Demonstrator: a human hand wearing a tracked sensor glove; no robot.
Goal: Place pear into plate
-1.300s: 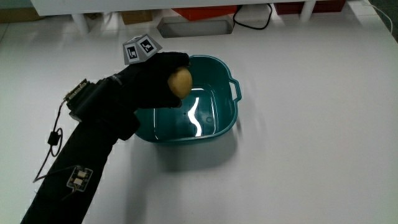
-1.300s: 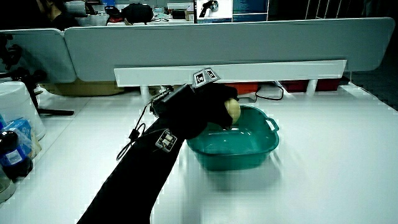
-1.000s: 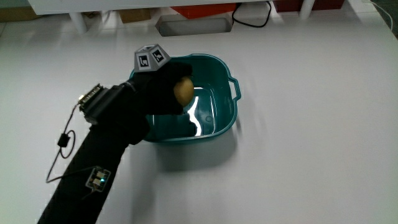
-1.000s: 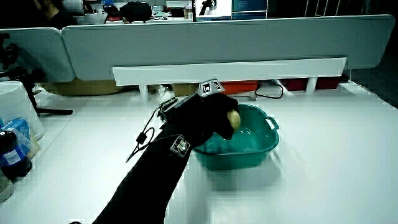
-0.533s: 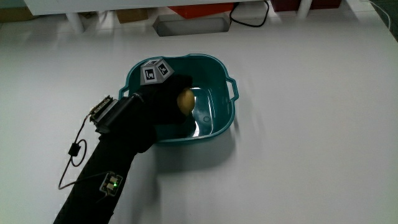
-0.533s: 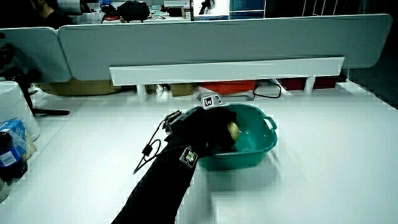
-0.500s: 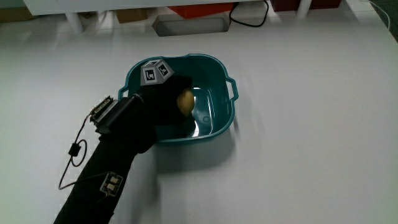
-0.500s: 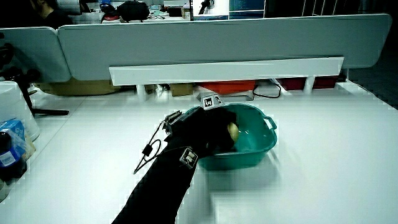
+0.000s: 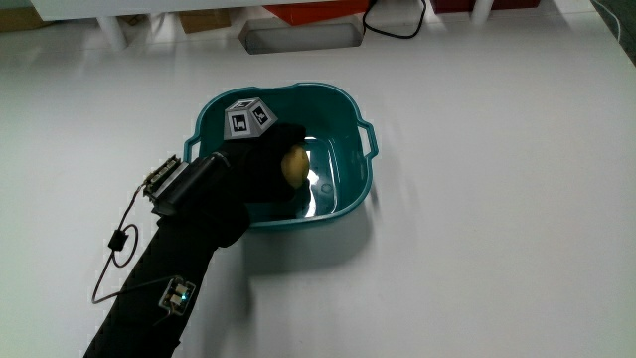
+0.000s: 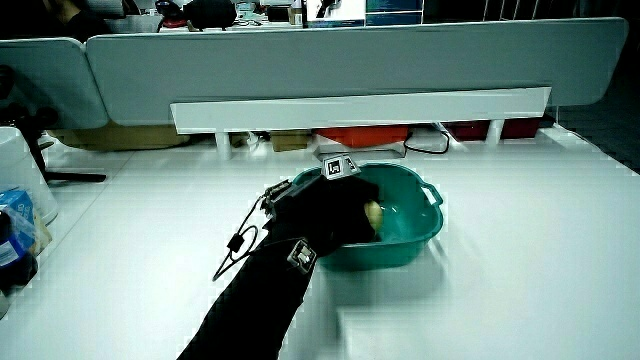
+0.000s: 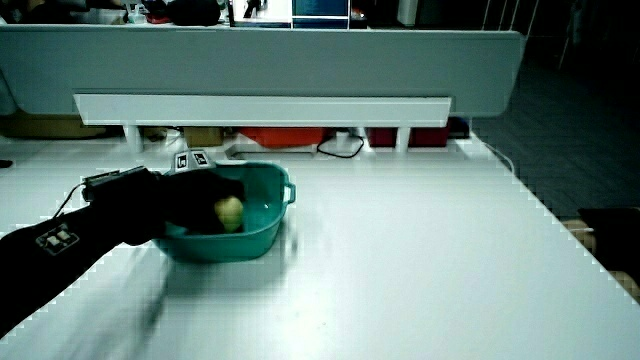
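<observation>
A yellowish pear (image 9: 294, 164) is held by the gloved hand (image 9: 260, 171), whose fingers are curled around it, low inside a teal basin (image 9: 348, 117) with small handles. The forearm crosses the basin's rim nearer to the person. The patterned cube (image 9: 248, 117) sits on the back of the hand. In both side views the pear (image 10: 373, 212) (image 11: 229, 211) shows below the basin's rim (image 10: 425, 203) (image 11: 277, 182), still in the hand (image 10: 350, 208) (image 11: 195, 203). I cannot tell whether the pear touches the basin's floor.
A grey tray (image 9: 298, 37) and a black cable (image 9: 393, 22) lie on the table past the basin, near the low partition (image 10: 360, 105). A white container (image 10: 20, 180) and bottles (image 10: 15, 240) stand at the table's edge in a side view.
The hand carried the pear from above the basin's rim down into the basin. Over the last half second it barely moved.
</observation>
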